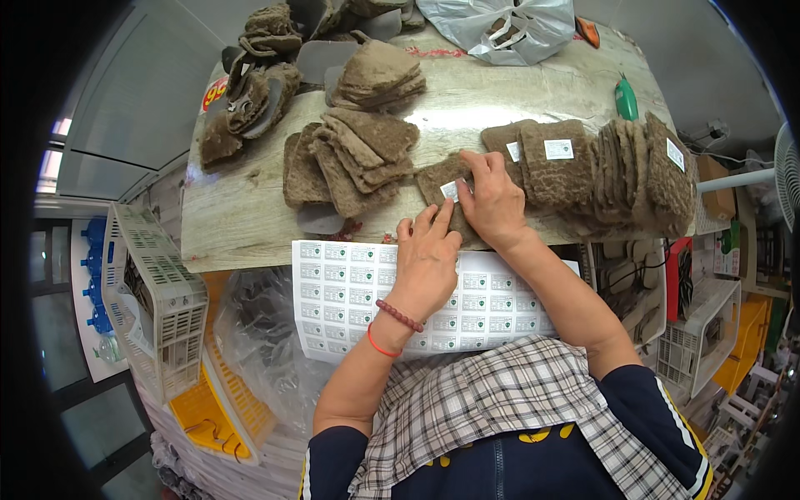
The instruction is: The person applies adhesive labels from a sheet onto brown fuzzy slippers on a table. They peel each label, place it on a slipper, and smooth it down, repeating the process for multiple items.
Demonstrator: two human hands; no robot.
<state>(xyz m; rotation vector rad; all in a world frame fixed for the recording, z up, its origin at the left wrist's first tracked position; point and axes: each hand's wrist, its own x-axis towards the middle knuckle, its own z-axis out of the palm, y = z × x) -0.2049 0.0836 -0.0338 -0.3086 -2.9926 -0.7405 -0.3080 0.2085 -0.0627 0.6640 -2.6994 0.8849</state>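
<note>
Brown fleecy insole pieces (346, 162) lie unlabelled at left. Centre, the left hand (427, 258) pins 1 insole (439, 185) flat, fingers spread; right hand (493, 200) fingertips press a white sticker (451, 191) on. Labelled stack (617, 171) waits right; sticker sheet (342, 287) nearby.

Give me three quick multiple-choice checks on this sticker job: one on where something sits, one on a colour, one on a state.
1. Where is the sticker sheet?
A. at the table's near edge, under the left hand
B. on the far pile of pads
C. on the floor

2. What colour is the small tool on the far right of the table?
A. red
B. green
C. white

3. What is the right hand doing?
A. hanging clear of the table
B. gripping the plastic bag
C. pressing a white label onto a brown fuzzy pad

Answers: 1 A, the left hand rests on the sheet; 2 B, its body is green; 3 C, fingers sit on the label.
</note>
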